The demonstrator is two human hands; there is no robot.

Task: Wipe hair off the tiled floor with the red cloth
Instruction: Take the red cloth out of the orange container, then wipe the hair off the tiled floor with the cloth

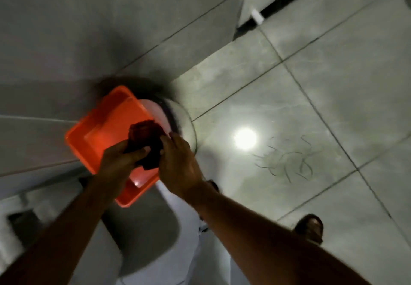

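A dark red cloth (pixel 146 140) is bunched up over an orange square basin (pixel 97 133). My left hand (pixel 120 158) grips the cloth from the left, thumb across it. My right hand (pixel 180 162) holds its right side with the fingertips. Several thin dark strands of hair (pixel 287 162) lie scattered on the glossy grey tiled floor (pixel 311 107), well to the right of both hands.
The basin rests on a white rounded toilet (pixel 178 124) beside a grey tiled wall (pixel 89 29). A ceiling light's reflection (pixel 244 139) glares on the floor near the hair. A sandalled foot (pixel 310 227) stands at lower right. A white door frame (pixel 258 2) is at the top.
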